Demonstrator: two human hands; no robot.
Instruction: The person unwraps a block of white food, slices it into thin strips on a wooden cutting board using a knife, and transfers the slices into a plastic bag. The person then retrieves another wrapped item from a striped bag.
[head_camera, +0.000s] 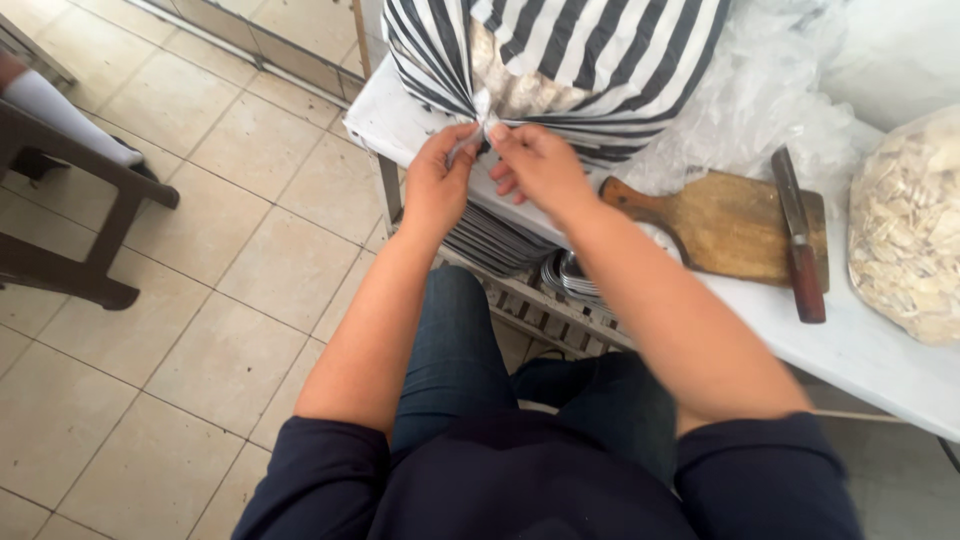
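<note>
Left hand (437, 185) and right hand (540, 165) both pinch the gathered neck of the black-and-white striped plastic bag (560, 60). Its film is soft, probably slippery; hold at the neck. A wooden cutting board (730, 225) lies right of it.

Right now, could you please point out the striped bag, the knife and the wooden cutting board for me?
striped bag (600, 60): head view, on its black-and-white side.
knife (796, 222): head view, on the blade just above the reddish handle.
wooden cutting board (730, 225): head view, on its bare middle.

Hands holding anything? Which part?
Both hands, left hand and right hand, pinch the gathered, twisted neck of the black-and-white striped bag on the table.
</note>
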